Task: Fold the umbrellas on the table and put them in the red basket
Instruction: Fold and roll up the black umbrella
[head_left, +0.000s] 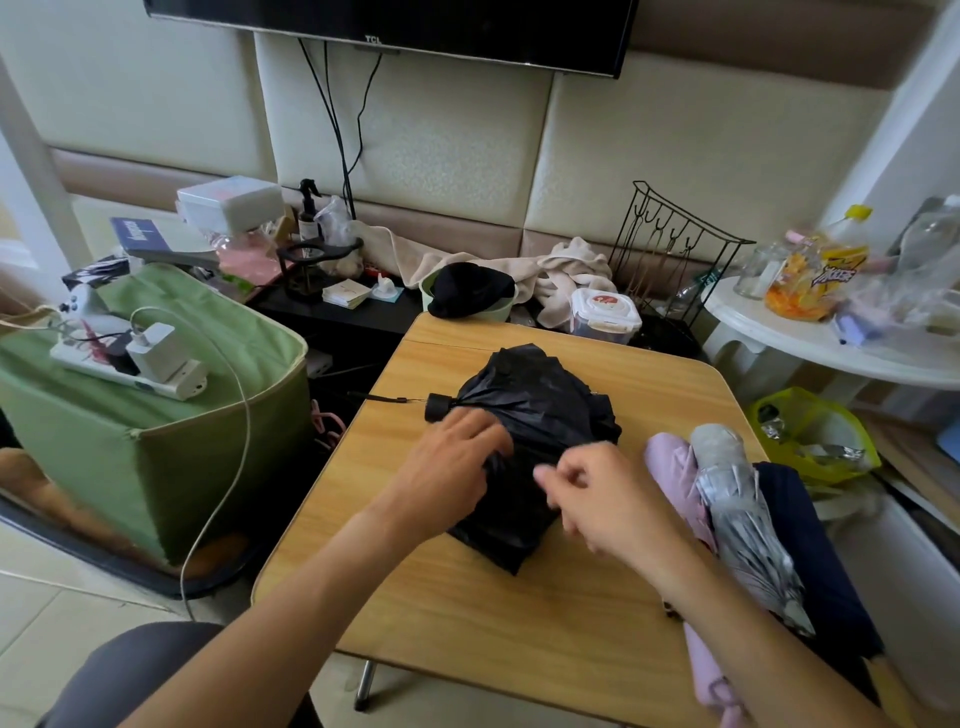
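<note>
Head view, looking down on a wooden worktop (545, 597). At its middle, a black umbrella (540, 415), collapsed but loose, canopy crumpled in a heap; handle end (436, 407) pointing left, with a wrist strap (384, 398) trailing off toward the worktop's left edge. Left hand (457, 462) on the canopy's left side just behind the handle, fingers curled into the black fabric, gripping a fold. Right hand (608, 499) over the canopy's near right part, fingers bent, thumb and forefinger close together; whether this grip is pinching fabric or clenched on nothing cannot be told, as the fingertips are blurred. At the worktop's right edge, beside the right forearm, a pink umbrella (675, 467) with a silver umbrella (737, 499) lying on it, both closed, and dark navy cloth (810, 545) just right of them. Left of the worktop, a green fabric box (182, 452) bearing a power strip (124, 374) with a white charger (156, 348). Behind the worktop, a green bowl (498, 312) holding something black.
</note>
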